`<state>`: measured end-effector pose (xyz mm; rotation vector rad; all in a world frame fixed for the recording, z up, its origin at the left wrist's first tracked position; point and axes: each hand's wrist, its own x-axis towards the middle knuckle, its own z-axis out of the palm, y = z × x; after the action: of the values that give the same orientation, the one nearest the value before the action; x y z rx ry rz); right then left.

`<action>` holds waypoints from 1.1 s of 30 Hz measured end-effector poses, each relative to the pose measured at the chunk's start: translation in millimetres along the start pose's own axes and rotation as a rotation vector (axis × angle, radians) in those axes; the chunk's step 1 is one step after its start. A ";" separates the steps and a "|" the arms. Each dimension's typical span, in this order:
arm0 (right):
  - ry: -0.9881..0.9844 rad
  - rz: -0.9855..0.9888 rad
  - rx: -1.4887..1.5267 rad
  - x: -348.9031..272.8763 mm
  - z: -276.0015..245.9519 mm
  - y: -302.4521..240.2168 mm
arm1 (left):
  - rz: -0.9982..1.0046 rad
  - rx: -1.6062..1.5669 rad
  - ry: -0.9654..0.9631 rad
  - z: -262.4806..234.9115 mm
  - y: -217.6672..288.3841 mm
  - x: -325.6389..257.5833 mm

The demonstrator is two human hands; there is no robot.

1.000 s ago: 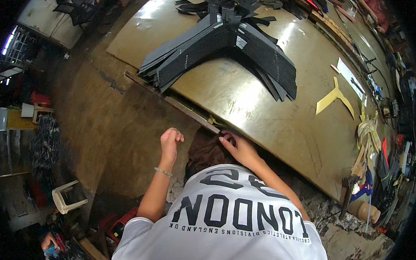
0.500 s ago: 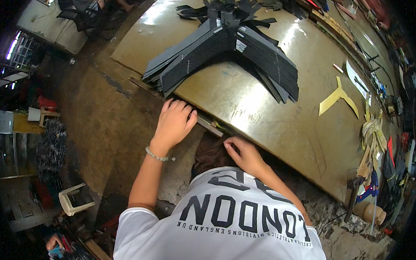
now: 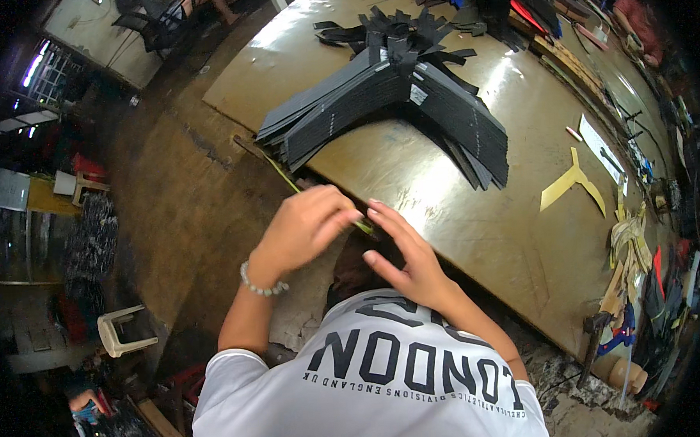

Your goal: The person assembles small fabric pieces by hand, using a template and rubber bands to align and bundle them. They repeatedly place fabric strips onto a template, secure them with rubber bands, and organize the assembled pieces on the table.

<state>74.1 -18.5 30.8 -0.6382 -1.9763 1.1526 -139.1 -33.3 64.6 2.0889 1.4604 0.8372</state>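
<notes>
Both hands have come together since half a second ago. The left hand (image 3: 303,228), then flat on the tabletop (image 3: 460,229) edge, now curls its grip around a thin yellowish strip (image 3: 285,174) lying along that edge. The right hand (image 3: 406,255) sits just beside it, fingers spread, holding nothing I can see. The fanned stack of black strips (image 3: 384,100) is untouched. I read this as the strip being picked up.

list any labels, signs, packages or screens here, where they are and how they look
Small label: on the black strip stack at the table's middle, a pale rectangle.
Paper sheet: flat on the table at right, a long white rectangle with faint marks.
Shirt print: on the white shirt at bottom, large dark block letters.
No screens or packages show.
</notes>
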 end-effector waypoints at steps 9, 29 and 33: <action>-0.124 0.410 0.251 -35.6 -76.9 -38.6 | 0.084 0.007 0.133 4.8 27.4 -1.6; 0.845 0.365 -0.053 -140.2 -174.2 -57.0 | -0.306 -0.067 0.737 180.1 -136.7 -30.1; 0.796 0.570 -0.363 -130.4 -180.0 -48.3 | -0.477 0.010 0.493 155.3 -133.7 -24.1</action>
<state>293.8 -43.8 84.1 -1.6352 -1.3268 0.6514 -125.2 -14.9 -140.5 1.4848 2.1021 1.1866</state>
